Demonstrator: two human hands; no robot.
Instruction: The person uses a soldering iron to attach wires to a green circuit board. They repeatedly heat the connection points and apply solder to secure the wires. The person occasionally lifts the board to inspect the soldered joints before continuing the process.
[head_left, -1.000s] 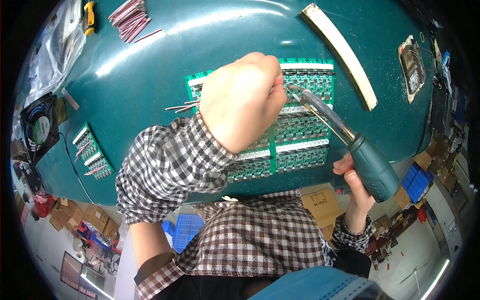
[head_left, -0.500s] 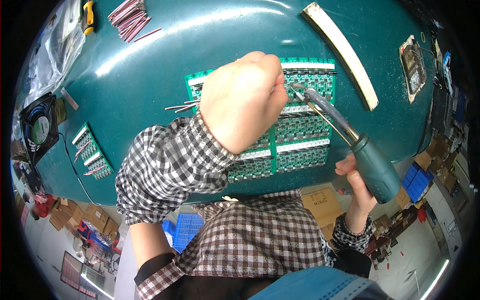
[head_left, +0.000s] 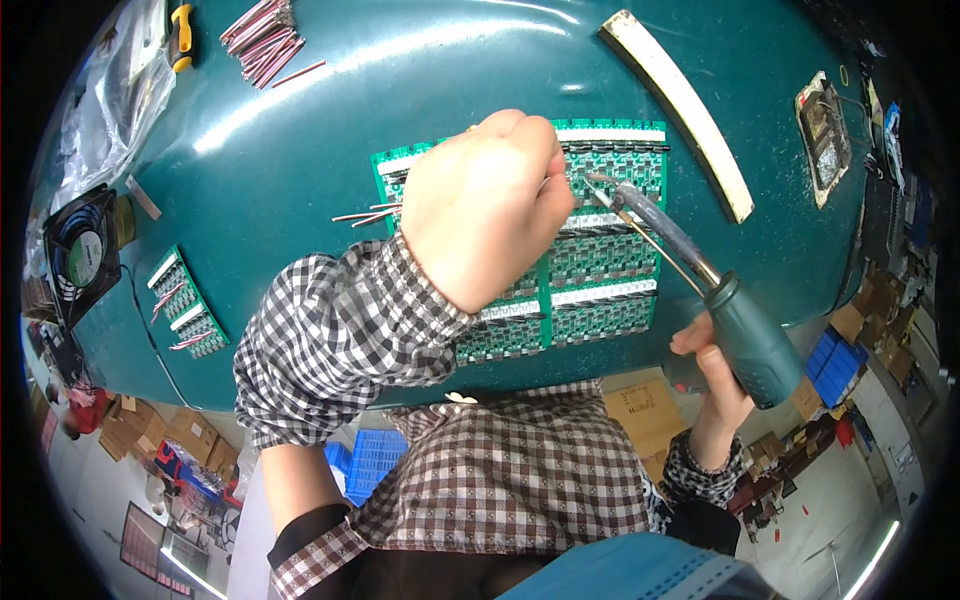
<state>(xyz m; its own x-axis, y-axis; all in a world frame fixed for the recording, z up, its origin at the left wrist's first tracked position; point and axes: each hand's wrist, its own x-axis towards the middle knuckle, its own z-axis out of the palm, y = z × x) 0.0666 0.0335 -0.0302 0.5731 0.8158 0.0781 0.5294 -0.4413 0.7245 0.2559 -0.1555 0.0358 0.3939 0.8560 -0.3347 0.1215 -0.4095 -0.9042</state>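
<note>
1. Green circuit boards [head_left: 605, 262] lie on the counter [head_left: 320, 130], partly hidden by the left hand [head_left: 485, 205].
2. That hand is curled around thin wires [head_left: 365, 215], their ends poking out leftward.
3. Apart from it, the right hand [head_left: 718, 380] grips a soldering gun [head_left: 755, 345], whose tip [head_left: 600, 180] points at the boards; contact is unclear.
</note>
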